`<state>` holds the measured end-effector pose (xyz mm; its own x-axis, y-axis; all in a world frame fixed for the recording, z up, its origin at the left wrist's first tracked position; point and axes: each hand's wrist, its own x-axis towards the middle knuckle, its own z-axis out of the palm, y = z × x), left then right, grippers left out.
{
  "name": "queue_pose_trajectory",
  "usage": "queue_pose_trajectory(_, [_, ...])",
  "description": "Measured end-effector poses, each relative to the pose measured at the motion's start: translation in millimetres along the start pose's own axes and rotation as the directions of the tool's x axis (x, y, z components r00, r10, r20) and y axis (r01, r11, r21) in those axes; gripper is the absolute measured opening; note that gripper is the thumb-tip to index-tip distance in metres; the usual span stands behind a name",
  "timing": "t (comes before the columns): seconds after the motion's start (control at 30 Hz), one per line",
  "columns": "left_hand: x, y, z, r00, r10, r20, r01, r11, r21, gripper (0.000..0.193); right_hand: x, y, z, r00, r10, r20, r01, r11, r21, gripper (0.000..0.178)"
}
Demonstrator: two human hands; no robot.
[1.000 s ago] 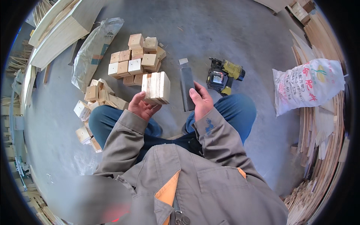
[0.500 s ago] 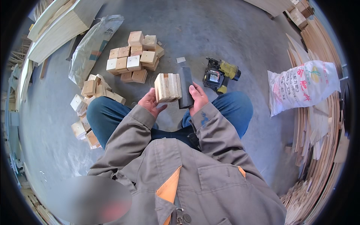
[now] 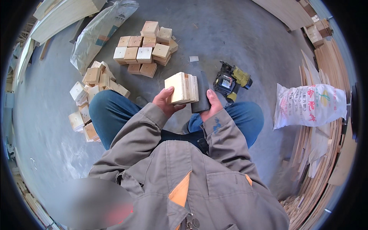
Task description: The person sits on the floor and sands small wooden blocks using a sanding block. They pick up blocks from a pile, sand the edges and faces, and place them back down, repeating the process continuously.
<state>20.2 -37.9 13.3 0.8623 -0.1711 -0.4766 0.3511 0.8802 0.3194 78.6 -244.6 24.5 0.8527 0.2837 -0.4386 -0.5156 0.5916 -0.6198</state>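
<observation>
My left hand [image 3: 167,102] is closed around the left side of a layered wooden block [image 3: 175,87], thumb on its pale flat face. The stacked ply edges show toward the right. My right hand [image 3: 212,105] grips a dark grey flat slab [image 3: 201,101], with its thumb along the slab's right edge. The slab stands against or very close to the block's right side; whether they touch I cannot tell. Both things are held above the floor between my bent knees.
Stacked wooden blocks [image 3: 145,55] stand ahead to the left, and more blocks [image 3: 92,76] lie by my left knee. A yellow-and-black nail gun [image 3: 241,78] rests beyond my right knee. A white printed sack [image 3: 310,105] lies on timber strips [image 3: 326,157]; a clear plastic bag [image 3: 97,36] lies far left.
The block has turned in my left hand, so its flat pale face now shows, with my thumb on it. My whole view has shifted and rotated slightly.
</observation>
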Motion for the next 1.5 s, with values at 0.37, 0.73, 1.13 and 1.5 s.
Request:
queue_pose_trajectory(0.37, [3.2,4.9,-11.0,0.996,0.052,-0.078,-0.050,0.998,0.022,0.065,14.6,19.8,-7.3,0.986,-0.129,-0.105,0.099,0.963,-0.252,0.040])
queue_pose_trajectory(0.73, [-0.2,6.7,-0.6,0.974,0.141,-0.175,-0.140,0.990,0.017,0.058,3.6,12.8,-5.6,0.963,-0.267,-0.023,0.246,0.915,-0.321,0.045])
queue_pose_trajectory(1.13, [-4.1,9.2,0.4,0.957,0.125,-0.262,-0.095,0.988,0.124,0.063,-12.1,7.9,12.6,0.936,-0.309,0.167,0.345,0.714,-0.609,0.054])
queue_pose_trajectory(1.5, [-1.6,4.2,7.0,0.875,0.276,-0.397,-0.138,0.929,0.343,0.058,8.2,20.6,-11.5,0.884,-0.408,0.228,0.413,0.454,-0.789,0.059])
